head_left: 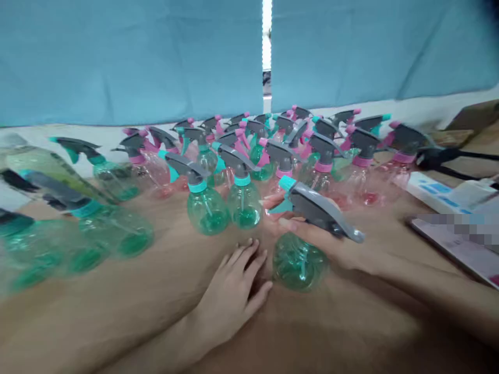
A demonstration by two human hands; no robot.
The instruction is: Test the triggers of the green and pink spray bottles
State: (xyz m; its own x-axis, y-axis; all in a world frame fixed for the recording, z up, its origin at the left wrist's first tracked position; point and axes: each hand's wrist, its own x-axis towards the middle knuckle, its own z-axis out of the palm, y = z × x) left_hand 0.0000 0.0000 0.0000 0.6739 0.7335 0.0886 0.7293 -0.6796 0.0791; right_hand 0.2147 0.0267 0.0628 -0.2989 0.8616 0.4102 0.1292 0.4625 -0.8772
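My right hand (pixel 323 241) is wrapped around the neck of a green spray bottle (pixel 298 265), just under its grey trigger head with a turquoise nozzle. The bottle leans a little, and its round, see-through body shows below my palm. On the table to its left lies my left hand (pixel 232 291), palm down, fingers apart and holding nothing. Two more green spray bottles (pixel 209 210) stand side by side beyond my left hand. I cannot tell whether the held bottle touches the table.
Behind stand several rows of pink spray bottles (pixel 362 182) and green ones. More green bottles (pixel 130 234) are at the left, blurred. A phone (pixel 448 239) and a white power strip (pixel 432 191) lie at the right. A blue curtain (pixel 136 62) hangs at the back.
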